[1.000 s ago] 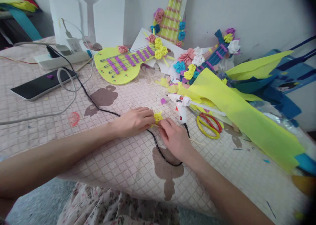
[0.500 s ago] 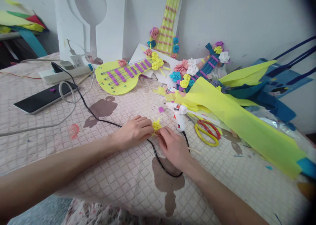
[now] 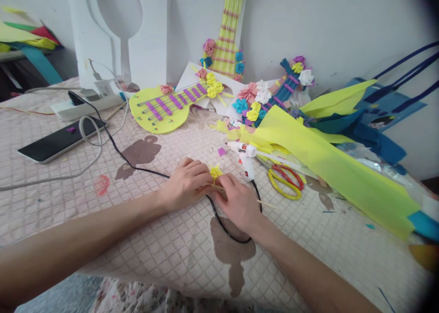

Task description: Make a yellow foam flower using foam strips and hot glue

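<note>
A small yellow crepe-paper flower (image 3: 215, 172) sits between my two hands, pinched at its base. My left hand (image 3: 188, 184) has its fingers closed on the flower's left side. From the right, my right hand (image 3: 237, 202) grips the flower too, and a thin wooden stick (image 3: 267, 204) runs through that hand, its end poking out to the right. Fingers hide the flower's underside. A white hot glue gun (image 3: 246, 159) lies just beyond my right hand, its black cord (image 3: 236, 240) looping beneath both hands.
Red-and-yellow-handled scissors (image 3: 284, 185) lie right of the glue gun, beside a long yellow crepe-paper sheet (image 3: 329, 180). Flower-trimmed paper guitars, including a yellow one (image 3: 161, 109), rest at the back. A phone (image 3: 61, 139) and power strip (image 3: 89, 108) are at left.
My fingertips have shifted slightly on the flower, and less of it shows between them. The whole view has moved a little; the other things stay in place.
</note>
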`<state>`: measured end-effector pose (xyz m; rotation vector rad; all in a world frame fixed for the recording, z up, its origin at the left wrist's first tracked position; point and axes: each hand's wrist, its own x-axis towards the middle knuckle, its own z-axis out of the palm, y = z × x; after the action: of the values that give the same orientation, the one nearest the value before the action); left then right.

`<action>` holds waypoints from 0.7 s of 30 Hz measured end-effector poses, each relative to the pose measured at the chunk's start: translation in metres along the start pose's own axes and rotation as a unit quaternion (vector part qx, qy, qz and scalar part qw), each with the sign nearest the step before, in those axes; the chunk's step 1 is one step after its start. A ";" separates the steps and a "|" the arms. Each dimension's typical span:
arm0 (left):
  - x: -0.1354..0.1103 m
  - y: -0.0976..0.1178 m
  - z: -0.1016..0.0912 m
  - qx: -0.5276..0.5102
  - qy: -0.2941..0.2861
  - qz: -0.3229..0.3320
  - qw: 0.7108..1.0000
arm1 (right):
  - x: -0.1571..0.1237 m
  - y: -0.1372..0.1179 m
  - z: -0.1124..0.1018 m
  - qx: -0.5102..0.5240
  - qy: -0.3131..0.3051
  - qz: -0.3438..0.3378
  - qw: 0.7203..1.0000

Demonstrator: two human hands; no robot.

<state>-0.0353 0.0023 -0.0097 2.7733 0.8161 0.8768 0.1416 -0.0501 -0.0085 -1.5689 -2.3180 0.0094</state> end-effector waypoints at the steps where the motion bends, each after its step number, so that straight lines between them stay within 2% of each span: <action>1: 0.000 0.000 0.000 0.002 0.003 -0.004 1.000 | 0.000 0.000 0.001 -0.003 0.004 -0.002 1.000; 14: -0.002 0.002 0.000 0.021 0.019 -0.007 1.000 | 0.001 0.004 0.001 -0.020 0.035 -0.034 0.999; 21: -0.001 0.003 0.001 0.038 0.021 -0.012 0.999 | 0.000 0.010 0.001 0.031 0.030 -0.027 0.999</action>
<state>-0.0343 -0.0009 -0.0105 2.8120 0.9069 0.9204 0.1499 -0.0456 -0.0117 -1.4564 -2.2911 0.0211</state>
